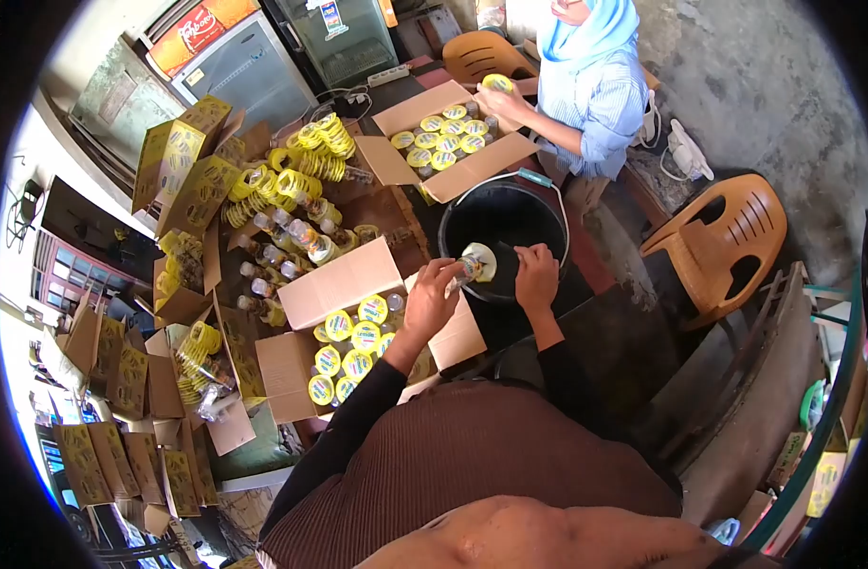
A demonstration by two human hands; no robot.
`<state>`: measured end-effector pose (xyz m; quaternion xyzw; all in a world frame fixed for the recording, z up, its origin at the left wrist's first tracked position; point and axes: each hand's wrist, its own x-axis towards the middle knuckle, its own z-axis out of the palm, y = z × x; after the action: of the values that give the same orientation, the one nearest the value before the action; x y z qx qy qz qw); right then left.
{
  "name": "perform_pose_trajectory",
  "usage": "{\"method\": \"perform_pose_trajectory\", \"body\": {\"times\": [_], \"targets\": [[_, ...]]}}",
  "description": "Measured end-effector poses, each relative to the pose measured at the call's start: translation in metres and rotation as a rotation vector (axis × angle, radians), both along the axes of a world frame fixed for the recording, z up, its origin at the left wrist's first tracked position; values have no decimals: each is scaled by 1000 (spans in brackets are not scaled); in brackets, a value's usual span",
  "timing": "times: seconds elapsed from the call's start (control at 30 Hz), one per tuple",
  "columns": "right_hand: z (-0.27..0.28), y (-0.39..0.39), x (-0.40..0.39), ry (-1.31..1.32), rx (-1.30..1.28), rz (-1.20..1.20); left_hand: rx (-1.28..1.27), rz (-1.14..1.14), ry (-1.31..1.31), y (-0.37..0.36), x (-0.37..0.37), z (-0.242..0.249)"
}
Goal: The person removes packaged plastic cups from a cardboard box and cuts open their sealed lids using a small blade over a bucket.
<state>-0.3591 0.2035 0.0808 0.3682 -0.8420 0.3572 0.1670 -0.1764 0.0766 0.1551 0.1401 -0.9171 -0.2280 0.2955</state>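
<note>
My left hand (432, 302) is closed around a clear plastic cup (477, 264) with a pale top, tilted over the near rim of a black bucket (443, 228). Just right of the cup is my right hand (536, 275), fingers curled together above the same rim. Whatever it may pinch is too small or dark to make out. Below my left hand stands an open cardboard box (334, 289) holding several cups with yellow printed lids (365, 336).
Across the bucket, a person in a blue striped shirt (595, 119) holds a yellow-lidded cup (497, 83) beside another open box (505, 156). Stacked yellow lids (263, 185) and clear cups (306, 237) lie at left. An orange chair (728, 247) stands at right.
</note>
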Motion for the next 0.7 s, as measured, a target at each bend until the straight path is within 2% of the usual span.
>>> {"method": "perform_pose_trajectory", "body": {"times": [0.07, 0.13, 0.23, 0.33, 0.37, 0.43, 0.5, 0.53, 0.7], "targets": [[1, -2, -2, -10, -17, -3, 21, 10, 40, -3, 1, 1], [-2, 1, 1, -31, -13, 0, 153, 17, 124, -12, 5, -5], [-2, -1, -1, -6, -22, -12, 223, 141, 228, -46, 11, -17], [-2, 0, 0, -15, -18, -8, 143, 319, 238, -82, 19, -7], [-2, 0, 0, -16, -22, -7, 143, 321, 238, -101, 20, -10], [-2, -1, 0, -15, -22, 3, -50, 332, 193, -143, 23, -30], [-4, -2, 0, 2, 0, -15, -90, 380, 130, -157, 28, -33], [-3, -1, 0, 5, 3, -8, 5, 436, 77, -166, 33, -43], [-1, -1, 0, -1, -5, -13, -40, 537, 85, -166, 69, -90]]}}
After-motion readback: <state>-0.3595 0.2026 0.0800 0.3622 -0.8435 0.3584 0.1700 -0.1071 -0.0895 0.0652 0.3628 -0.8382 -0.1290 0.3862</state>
